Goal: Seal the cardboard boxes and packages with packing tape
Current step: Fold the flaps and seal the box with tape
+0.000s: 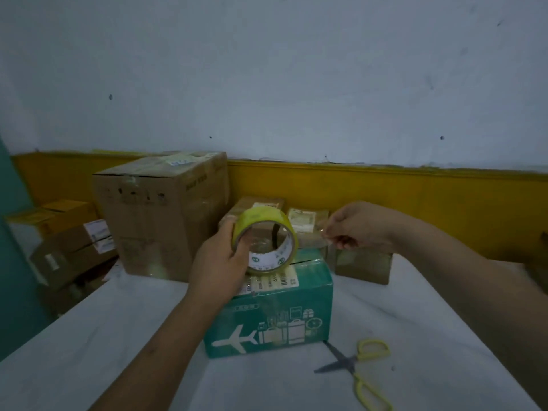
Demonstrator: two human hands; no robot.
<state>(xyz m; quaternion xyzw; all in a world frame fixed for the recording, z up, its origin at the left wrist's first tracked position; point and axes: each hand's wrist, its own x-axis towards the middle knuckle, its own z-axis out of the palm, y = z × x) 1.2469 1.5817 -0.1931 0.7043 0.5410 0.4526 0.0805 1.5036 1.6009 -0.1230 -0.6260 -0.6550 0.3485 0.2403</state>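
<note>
Nearest us, yellow-handled steel scissors (360,367) lie on the white table (118,336), right of the teal cardboard box printed with a plane (275,324). Over its top our left hand (219,265) grips the yellow-rimmed roll of clear packing tape (267,241), fingers through the core. Our right hand (358,226) pinches the free end (324,234), so the strip runs rightward. Brown cartons (157,218) stand behind.

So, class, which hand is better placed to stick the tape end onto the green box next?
Probably the right hand: it pinches the tape end near the top of the box, while the left hand grips the roll.
</note>
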